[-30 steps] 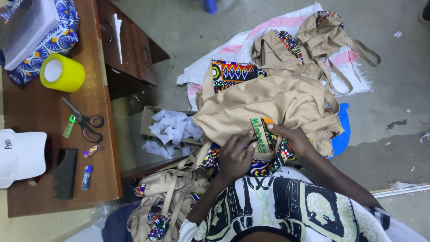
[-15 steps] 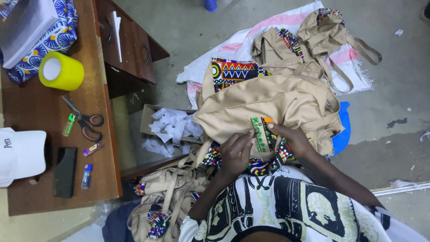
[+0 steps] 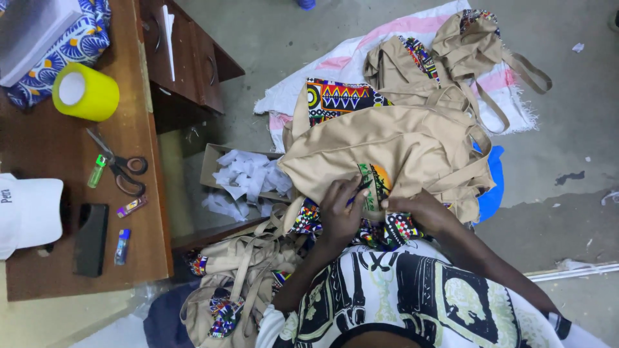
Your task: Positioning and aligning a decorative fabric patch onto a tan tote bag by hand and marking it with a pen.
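A tan bag (image 3: pixel 400 145) at centre frame bears a green, orange and yellow label (image 3: pixel 374 183). Upper left, a yellow tape roll (image 3: pixel 85 93) sits on the brown counter (image 3: pixel 58 148); black-handled scissors (image 3: pixel 119 166) lie below.

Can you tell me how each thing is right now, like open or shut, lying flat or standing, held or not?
Tan bag: on the lap, held by both hands.
Left hand: pinching a thin dark tool at the bag's patch.
Right hand: pressing the bag's edge.
Scissors: lying flat, blades shut.
Yellow tape roll: flat on the desk.
Cardboard box: open, holding white scraps.
Desk drawer: pulled open.
Cap: resting on the desk.
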